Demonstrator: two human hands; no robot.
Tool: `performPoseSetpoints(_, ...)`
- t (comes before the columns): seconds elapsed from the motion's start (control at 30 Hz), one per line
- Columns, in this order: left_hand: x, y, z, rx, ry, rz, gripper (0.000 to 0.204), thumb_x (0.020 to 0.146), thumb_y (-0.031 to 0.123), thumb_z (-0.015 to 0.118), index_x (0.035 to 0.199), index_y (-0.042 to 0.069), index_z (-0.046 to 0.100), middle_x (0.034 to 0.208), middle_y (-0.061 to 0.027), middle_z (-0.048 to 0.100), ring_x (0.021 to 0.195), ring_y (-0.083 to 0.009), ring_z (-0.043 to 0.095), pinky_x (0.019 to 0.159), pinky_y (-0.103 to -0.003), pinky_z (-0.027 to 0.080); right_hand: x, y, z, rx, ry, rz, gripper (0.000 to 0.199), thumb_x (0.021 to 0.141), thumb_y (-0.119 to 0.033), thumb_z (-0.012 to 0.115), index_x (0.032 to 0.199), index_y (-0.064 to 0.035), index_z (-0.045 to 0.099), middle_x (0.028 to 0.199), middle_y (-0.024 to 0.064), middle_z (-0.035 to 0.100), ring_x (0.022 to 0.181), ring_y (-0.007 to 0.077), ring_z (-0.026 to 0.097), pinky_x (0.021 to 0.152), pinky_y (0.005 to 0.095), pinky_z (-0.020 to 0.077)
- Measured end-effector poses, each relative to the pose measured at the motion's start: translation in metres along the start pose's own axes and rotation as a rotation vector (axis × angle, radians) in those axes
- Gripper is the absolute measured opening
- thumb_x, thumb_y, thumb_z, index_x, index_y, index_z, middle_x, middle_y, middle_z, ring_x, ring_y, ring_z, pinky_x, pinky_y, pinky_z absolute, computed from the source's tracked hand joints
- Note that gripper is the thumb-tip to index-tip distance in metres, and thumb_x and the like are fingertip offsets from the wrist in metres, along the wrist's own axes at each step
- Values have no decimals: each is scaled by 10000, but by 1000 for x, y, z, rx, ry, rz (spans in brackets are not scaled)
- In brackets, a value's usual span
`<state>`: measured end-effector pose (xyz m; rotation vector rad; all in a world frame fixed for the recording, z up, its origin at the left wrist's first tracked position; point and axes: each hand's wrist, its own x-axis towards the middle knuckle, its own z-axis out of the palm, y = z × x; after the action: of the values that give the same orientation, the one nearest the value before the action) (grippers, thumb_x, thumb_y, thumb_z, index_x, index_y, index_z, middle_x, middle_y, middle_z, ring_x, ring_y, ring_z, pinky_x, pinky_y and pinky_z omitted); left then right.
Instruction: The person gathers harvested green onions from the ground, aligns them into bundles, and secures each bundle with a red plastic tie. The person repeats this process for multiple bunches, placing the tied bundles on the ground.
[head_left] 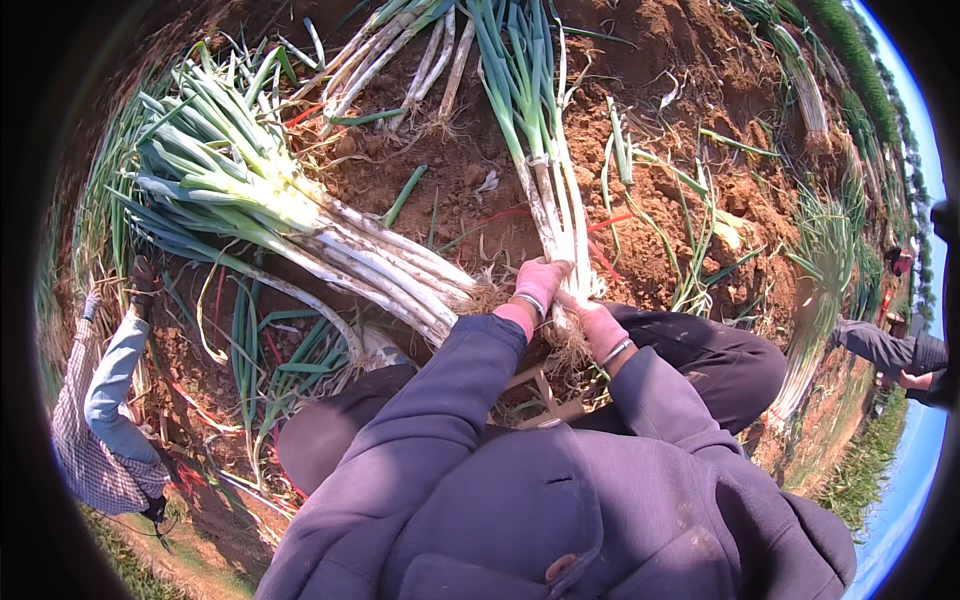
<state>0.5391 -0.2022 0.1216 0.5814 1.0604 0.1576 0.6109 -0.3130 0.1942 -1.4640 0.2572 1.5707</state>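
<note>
Low over the soil in front of me, a small bunch of long green onions [556,205] points away, its green tops far and its hairy roots toward my lap. My left hand [541,284], in a pink glove, is wrapped round the white stalks near the root end. Just below and to its right, my right hand [597,325], also gloved in pink, grips the same bunch by the roots. A thicker pile of green onions [375,255] lies to the left, roots beside my left forearm. The fingertips of both hands are partly hidden.
More loose onions [390,60] lie at the far side. Red strips [610,222] and cut leaves are scattered on the reddish soil [650,70]. Another onion heap [815,300] stands at right. Co-workers show at the left [110,410] and right [900,355] edges.
</note>
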Motion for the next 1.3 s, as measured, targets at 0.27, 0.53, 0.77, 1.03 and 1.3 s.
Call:
performPoseSetpoints(0.27, 26, 14, 7, -796, -489, -165, 456, 965, 410, 640, 1274, 74, 642, 1156, -182, 713, 1057, -383, 671, 969, -525, 529, -104, -36, 24, -400, 73, 14, 397, 879, -141, 793, 1218, 22, 663, 1072, 95, 722, 905, 158, 689, 804, 305, 557)
performPoseSetpoints(0.53, -24, 91, 6, -1146, -669, 104, 562, 954, 294, 659, 1347, -86, 529, 1270, -268, 640, 1130, -429, 655, 991, -580, 556, -230, 9, 57, -618, 255, -149, 394, 802, -80, 799, 1139, 2, 613, 944, 50, 676, 800, 112, 640, 715, 294, 539)
performPoseSetpoints(0.77, -131, 263, -79, -839, -660, 723, 400, 921, 256, 747, 1237, 45, 622, 1057, -125, 715, 910, -317, 717, 891, -495, 597, -208, -21, 112, -802, 146, -466, 575, 736, -118, 853, 1221, 36, 586, 1080, 110, 712, 935, 165, 678, 843, 322, 558)
performPoseSetpoints(1.03, -135, 351, -296, -399, -184, 710, 189, 909, 206, 733, 998, 42, 704, 916, -103, 734, 788, -280, 714, 817, -470, 602, -43, -60, 194, -1269, -100, -686, 575, 737, -300, 881, 1102, 23, 576, 980, 222, 728, 913, 304, 732, 831, 396, 573)
performPoseSetpoints(1.3, -116, 252, -401, 435, 386, -22, 507, 844, 635, 751, 1118, 208, 732, 915, 35, 758, 713, -93, 692, 666, -338, 532, 70, 5, 194, -1673, -191, -345, 614, 743, -375, 840, 1101, 48, 575, 1068, 315, 686, 1067, 480, 657, 958, 495, 514)
